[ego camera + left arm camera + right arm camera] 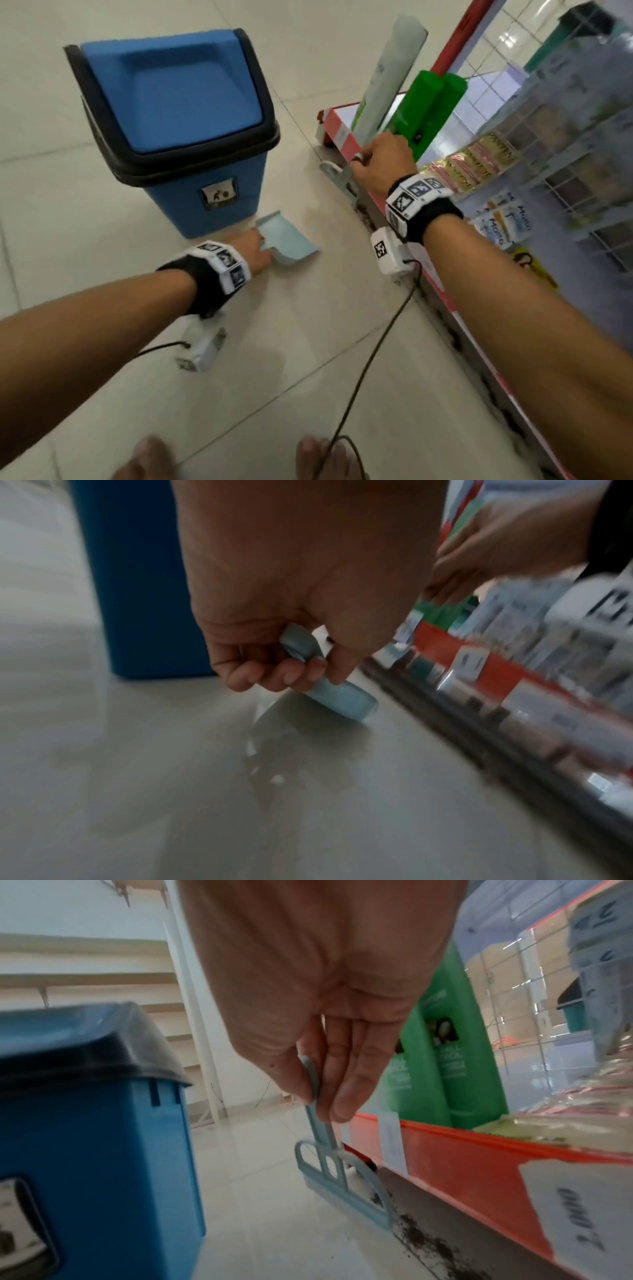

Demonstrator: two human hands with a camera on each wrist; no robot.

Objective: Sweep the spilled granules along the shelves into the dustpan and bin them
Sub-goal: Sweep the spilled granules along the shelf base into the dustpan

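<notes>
A pale blue dustpan (291,240) lies on the tiled floor just right of the blue swing-lid bin (171,130). My left hand (255,248) grips its handle (301,645), fingers curled round it. My right hand (376,164) pinches the thin handle of a small pale blue brush (342,1185) between thumb and fingers. The brush head stands on the floor against the shelf base, near its far end. Dark granules (421,1234) lie scattered along the foot of the shelf, nearer me than the brush, and show faintly as granules (366,219) in the head view.
The red-edged bottom shelf (342,133) runs along the right with green bottles (428,106) and sachet packs (472,164). Wire mesh shelving rises above it. Wrist-camera cables (376,342) hang down toward my bare feet (318,455).
</notes>
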